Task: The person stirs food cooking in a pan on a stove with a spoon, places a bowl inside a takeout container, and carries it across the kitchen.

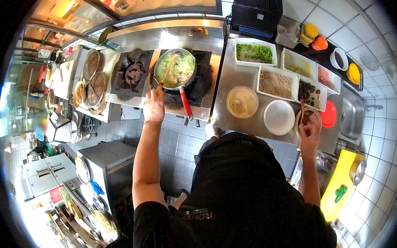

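My left hand [154, 105] is closed on the handle end of a wooden utensil [170, 67], whose other end lies in a pot [192, 55] of green and pale food on the stove. The pot's red handle [185, 102] points toward me, to the right of that hand. Over the counter, my right hand [310, 130] is closed on a thin brownish utensil [302, 108] that reaches up to the near edge of a white container with dark food [311, 94]. Under this hand is a round bowl [297, 127], partly hidden.
White containers hold chopped greens [254, 53], brownish minced food [275, 83] and pink pieces [325, 77]. Nearby are a tan-filled tub [242, 102], a white round lid [279, 117], a red lid [328, 114] and a sink [351, 115]. A person [61, 128] is at the far left.
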`<state>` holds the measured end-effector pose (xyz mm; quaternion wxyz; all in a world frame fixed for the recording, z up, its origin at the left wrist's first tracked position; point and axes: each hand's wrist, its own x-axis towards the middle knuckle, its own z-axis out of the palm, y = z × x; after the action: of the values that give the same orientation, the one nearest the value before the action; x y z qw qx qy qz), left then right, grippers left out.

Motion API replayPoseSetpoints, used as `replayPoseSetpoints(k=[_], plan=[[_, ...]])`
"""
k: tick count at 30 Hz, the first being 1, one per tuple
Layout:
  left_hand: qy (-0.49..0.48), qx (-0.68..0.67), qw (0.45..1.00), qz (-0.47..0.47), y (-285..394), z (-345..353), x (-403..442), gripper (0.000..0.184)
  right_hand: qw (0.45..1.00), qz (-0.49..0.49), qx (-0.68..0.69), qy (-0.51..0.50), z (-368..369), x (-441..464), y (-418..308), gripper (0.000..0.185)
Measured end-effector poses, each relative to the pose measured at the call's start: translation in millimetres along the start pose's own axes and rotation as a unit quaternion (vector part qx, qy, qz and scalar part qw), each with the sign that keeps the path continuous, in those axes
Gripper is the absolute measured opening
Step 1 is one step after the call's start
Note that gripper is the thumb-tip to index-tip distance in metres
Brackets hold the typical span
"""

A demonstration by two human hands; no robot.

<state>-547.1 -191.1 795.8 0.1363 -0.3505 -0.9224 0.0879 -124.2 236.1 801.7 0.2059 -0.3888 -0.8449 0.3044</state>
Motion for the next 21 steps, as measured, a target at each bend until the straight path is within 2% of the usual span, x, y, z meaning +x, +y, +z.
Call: replayPoseSetpoints(k=[1,4,7,9,10,11,12,13,14,15,18,19,21], plan=[[-0.019,-0.002,1.0,-0.006,0,0,0,0.036,0.996,-0.089,-0.004,-0.003,8,-9,-9,0.017],[-0.049,-0.037,0.997,-0.047,2,-11,-1,0.037,0.981,-0.024,0.087,-0.17,13,-38,-37,0.017],[-0.167,-0.104,0.974,-0.113,6,-32,-2,0.037,0.967,0.04,0.155,-0.2,20,-67,-38,0.016],[-0.08,-0.251,0.961,-0.088,-8,-24,-13,0.04,0.968,0.084,0.152,-0.182,21,-74,-26,0.015],[-0.129,-0.319,0.928,-0.143,-8,-42,-9,0.041,0.969,0.109,0.147,-0.169,16,-76,-21,0.015],[-0.122,-0.365,0.909,-0.16,-12,-42,-11,0.037,0.975,0.104,0.132,-0.148,9,-72,-27,0.013],[-0.193,-0.447,0.833,-0.263,-9,-61,-6,0.032,0.98,0.101,0.116,-0.126,5,-70,-17,0.012],[-0.185,-0.45,0.836,-0.254,-4,-81,-5,0.03,0.984,0.097,0.101,-0.106,5,-69,-4,0.013],[-0.183,-0.509,0.794,-0.278,-7,-78,-10,0.029,0.988,0.092,0.088,-0.088,5,-66,4,0.014],[-0.177,-0.523,0.788,-0.272,-5,-82,-14,0.029,0.965,0.2,0.158,-0.064,-3,-58,-16,0.023],[-0.171,-0.54,0.779,-0.268,5,-82,-22,0.029,0.977,0.09,0.193,0.015,-4,-48,12,0.028],[-0.17,-0.542,0.777,-0.271,10,-79,-25,0.029,0.969,0.145,0.198,0.04,-8,-38,-7,0.024],[-0.121,-0.433,0.866,-0.218,25,-62,-26,0.03,0.997,-0.005,0.053,0.061,-1,-25,-7,0.024]])
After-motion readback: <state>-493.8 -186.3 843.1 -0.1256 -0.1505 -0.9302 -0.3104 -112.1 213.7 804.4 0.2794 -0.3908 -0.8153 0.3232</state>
